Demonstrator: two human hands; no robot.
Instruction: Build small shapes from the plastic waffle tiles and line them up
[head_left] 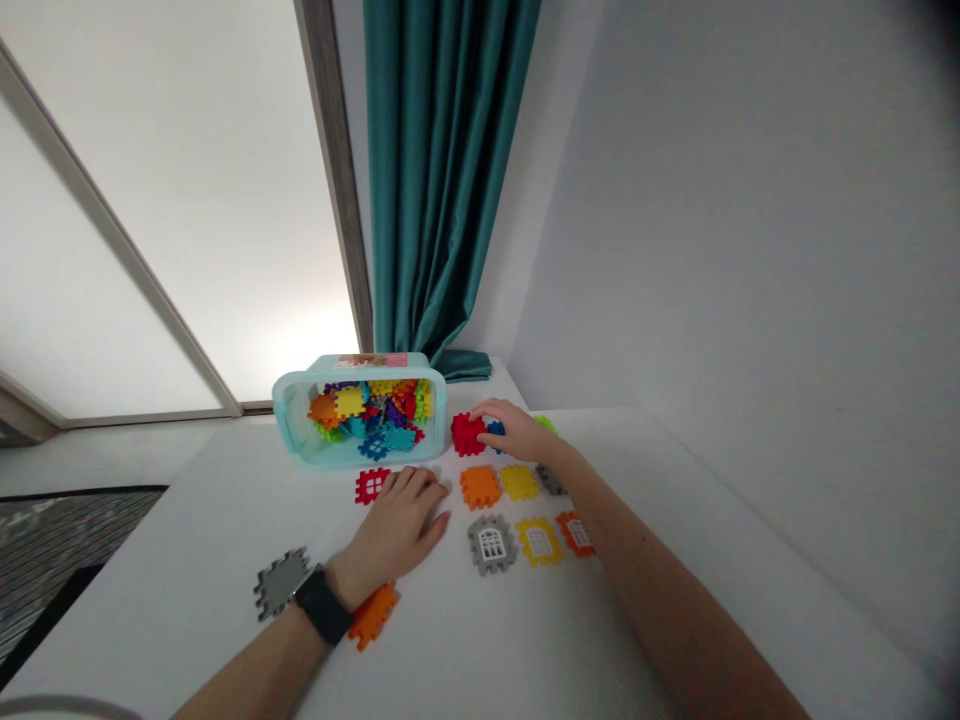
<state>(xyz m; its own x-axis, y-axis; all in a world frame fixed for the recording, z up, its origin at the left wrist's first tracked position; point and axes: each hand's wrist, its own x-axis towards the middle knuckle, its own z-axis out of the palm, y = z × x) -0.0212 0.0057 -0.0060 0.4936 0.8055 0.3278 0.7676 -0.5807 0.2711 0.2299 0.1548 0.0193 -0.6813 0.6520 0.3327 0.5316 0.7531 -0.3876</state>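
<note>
My left hand (397, 528) lies flat on the white table (480, 640), fingers stretched out, holding nothing. Just beyond its fingertips is a red grid tile (371, 485). A black watch sits on that wrist. My right hand (514, 430) reaches further back and rests on a blue tile (495, 430), its fingertips touching a red tile (468, 434); whether it grips is hard to tell. In front lie an orange tile (480, 486), a yellow tile (519, 482), and grey (492, 543), yellow (538, 541) and orange (576, 533) window tiles.
A pale blue plastic box (289, 420) lies on its side at the back of the table, full of several coloured tiles. A grey tile (280, 583) and an orange tile (372, 614) lie near my left wrist. A teal curtain (442, 180) hangs behind.
</note>
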